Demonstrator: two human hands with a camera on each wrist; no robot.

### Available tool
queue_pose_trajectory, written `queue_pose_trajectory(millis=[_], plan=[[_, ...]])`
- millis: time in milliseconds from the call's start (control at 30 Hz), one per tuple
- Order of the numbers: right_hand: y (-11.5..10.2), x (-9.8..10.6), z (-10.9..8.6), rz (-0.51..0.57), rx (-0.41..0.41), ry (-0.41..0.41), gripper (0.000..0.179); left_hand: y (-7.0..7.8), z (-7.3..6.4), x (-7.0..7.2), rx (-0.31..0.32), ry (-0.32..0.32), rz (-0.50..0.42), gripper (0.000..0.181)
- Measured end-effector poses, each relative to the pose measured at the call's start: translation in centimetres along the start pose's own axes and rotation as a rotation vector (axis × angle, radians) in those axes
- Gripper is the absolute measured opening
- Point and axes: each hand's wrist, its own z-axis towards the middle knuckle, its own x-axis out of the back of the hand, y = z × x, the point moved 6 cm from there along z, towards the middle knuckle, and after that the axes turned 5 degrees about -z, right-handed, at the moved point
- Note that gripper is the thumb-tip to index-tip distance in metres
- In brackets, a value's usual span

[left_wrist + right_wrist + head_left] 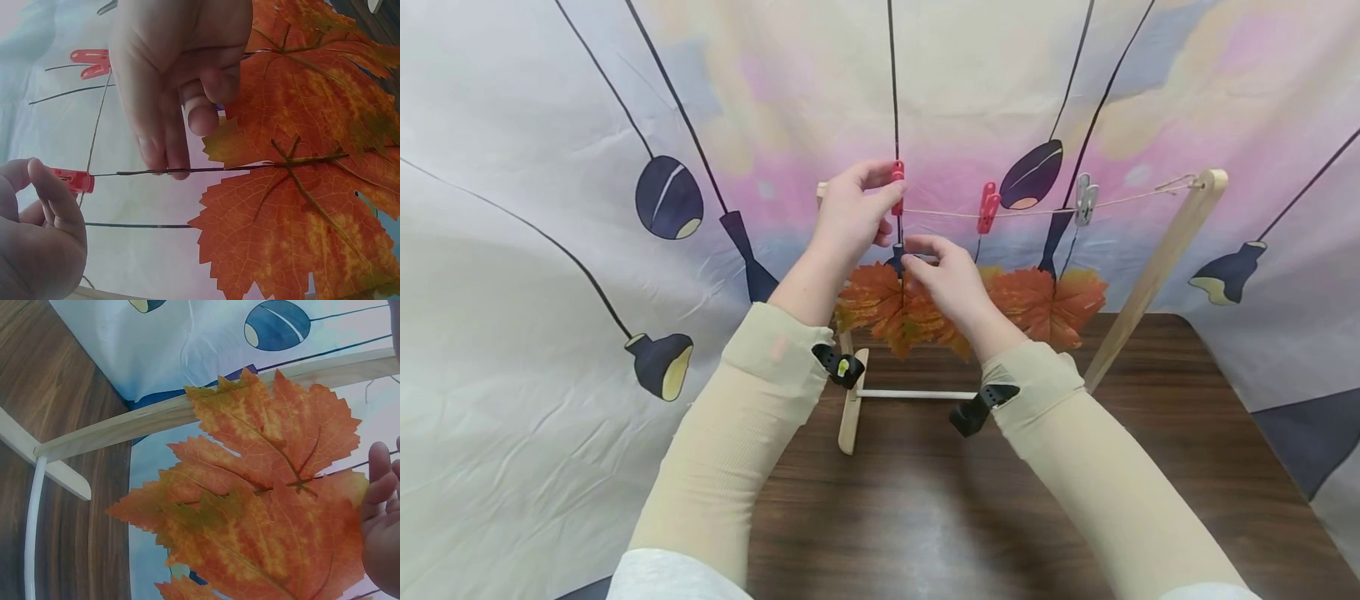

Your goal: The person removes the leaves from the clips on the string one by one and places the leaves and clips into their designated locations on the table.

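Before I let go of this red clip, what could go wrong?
If your left grip releases the red clip while the thin stem is barely caught, the leaf may drop; how far the stem sits inside is hidden. That leaf overlaps its neighbor, so tugging could disturb both. The string also holds another red clip and a gray clip, so a bump may swing everything.

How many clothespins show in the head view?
3: a red clothespin pinched by the left hand, a second red clothespin to its right, a grey clothespin farther right. That hand may hide others.
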Motion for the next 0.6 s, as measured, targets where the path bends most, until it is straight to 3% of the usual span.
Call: queue_pose_trajectory(millis=[200,600], plan=[[0.24,-0.5,0.36,0.044,-0.005,0.005,0.033,0.05,-0.15,0.03,-0.002,-0.002,-0.018,0.038],[0.33,-0.37,0.59,0.031,-0.019,0.043,0.027,0.16,0.04,-0.54,0.002,-0.013,0.01,0.04]])
